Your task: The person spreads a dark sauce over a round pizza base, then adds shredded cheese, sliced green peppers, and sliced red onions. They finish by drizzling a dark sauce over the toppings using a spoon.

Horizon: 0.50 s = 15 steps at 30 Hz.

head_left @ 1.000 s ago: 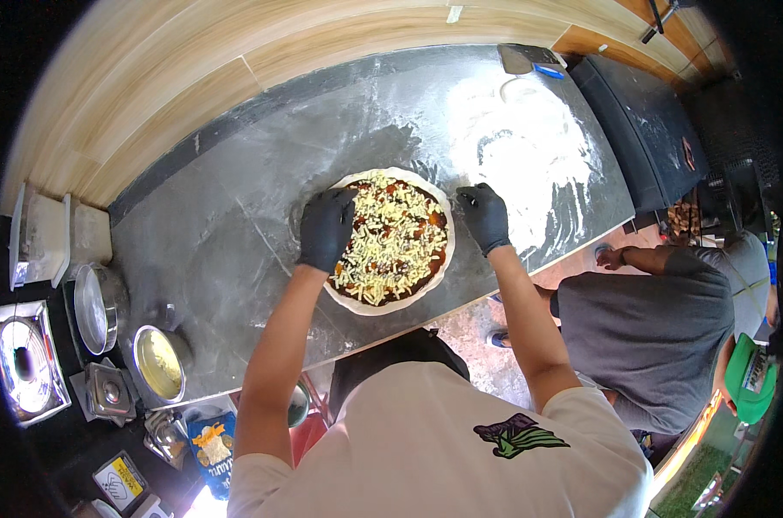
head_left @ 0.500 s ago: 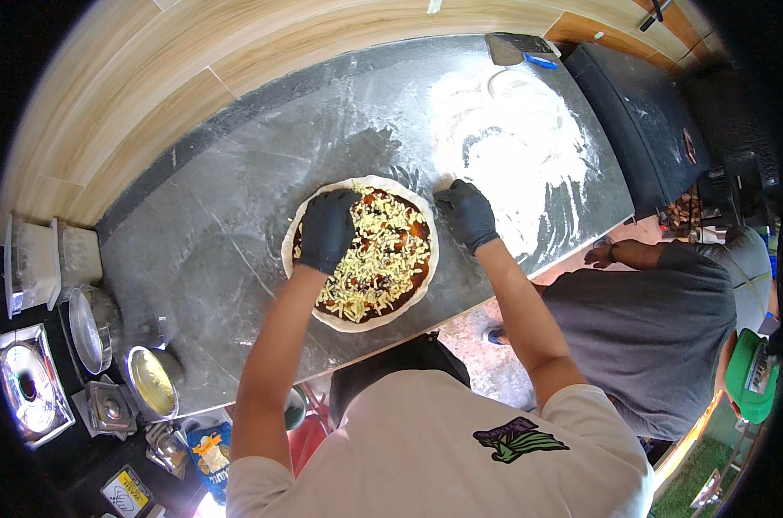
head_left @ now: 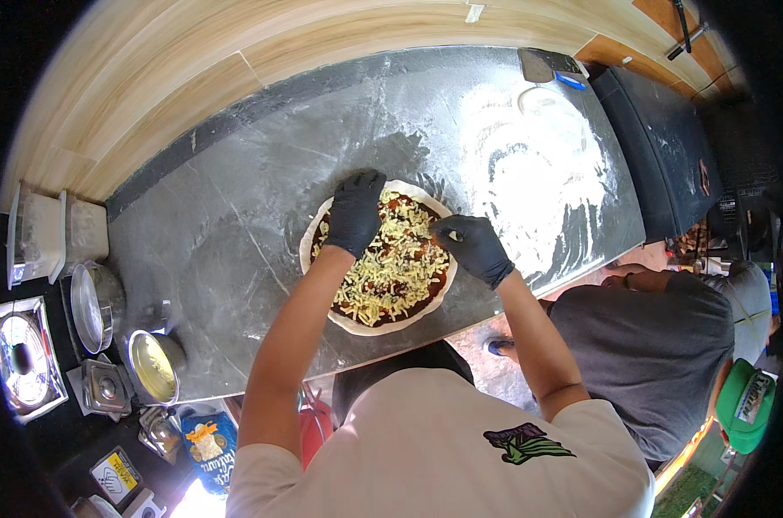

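Note:
An unbaked pizza (head_left: 377, 300) lies on the grey stone counter, its pale dough rim around dark red sauce and shredded cheese (head_left: 408, 268). My left hand (head_left: 355, 212), in a black glove, is over its far left part. The fingers are bent together at the far rim, and their tips are hidden. Above the right rim is my right hand (head_left: 477, 249), also black-gloved, with fingers pinched over the topping. A small pale bit, like a cheese shred, shows between them.
White flour (head_left: 538, 164) covers the counter's right side, with a blue-handled scraper (head_left: 540, 67) behind it. At the left stand a metal bowl with yellow contents (head_left: 154, 367) and clear tubs (head_left: 85, 229). A person in a dark shirt (head_left: 641, 358) bends at the right.
The view has shifted a little, so the scene sits farther right. My left hand has moved toward the far rim. My right hand has come from beside the pizza to over its right edge.

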### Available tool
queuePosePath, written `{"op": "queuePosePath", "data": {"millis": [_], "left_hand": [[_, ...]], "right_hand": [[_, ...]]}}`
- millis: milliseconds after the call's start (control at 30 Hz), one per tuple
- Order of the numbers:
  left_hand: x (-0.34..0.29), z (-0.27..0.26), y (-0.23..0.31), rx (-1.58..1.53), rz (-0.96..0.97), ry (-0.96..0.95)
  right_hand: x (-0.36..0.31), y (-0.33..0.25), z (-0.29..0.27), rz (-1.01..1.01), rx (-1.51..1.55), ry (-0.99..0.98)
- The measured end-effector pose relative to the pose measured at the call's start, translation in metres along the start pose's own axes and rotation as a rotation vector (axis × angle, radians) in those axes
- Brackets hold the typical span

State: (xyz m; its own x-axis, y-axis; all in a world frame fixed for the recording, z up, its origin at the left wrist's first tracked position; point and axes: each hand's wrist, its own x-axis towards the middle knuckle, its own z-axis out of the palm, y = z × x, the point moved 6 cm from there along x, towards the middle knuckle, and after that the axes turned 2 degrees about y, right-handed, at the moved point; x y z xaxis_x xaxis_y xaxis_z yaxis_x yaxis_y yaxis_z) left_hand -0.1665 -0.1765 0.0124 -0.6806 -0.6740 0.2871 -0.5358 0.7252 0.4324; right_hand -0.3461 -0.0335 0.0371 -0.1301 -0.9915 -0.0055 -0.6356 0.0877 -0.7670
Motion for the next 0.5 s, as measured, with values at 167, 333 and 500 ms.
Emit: {"op": "queuePosePath", "data": {"millis": [167, 333, 500], "left_hand": [[-0.039, -0.024, 0.006, -0.070, 0.041, 0.082], [-0.091, -0.082, -0.062, 0.046, -0.249, 0.214], [-0.089, -0.082, -0.119, 0.041, -0.263, 0.040]], "right_hand": [[0.037, -0.015, -0.002, -0.092, -0.160, 0.157], [0.058, -0.029, 0.017, -0.187, -0.223, 0.130], [0.044, -0.039, 0.021, -0.146, -0.065, 0.154]]}}
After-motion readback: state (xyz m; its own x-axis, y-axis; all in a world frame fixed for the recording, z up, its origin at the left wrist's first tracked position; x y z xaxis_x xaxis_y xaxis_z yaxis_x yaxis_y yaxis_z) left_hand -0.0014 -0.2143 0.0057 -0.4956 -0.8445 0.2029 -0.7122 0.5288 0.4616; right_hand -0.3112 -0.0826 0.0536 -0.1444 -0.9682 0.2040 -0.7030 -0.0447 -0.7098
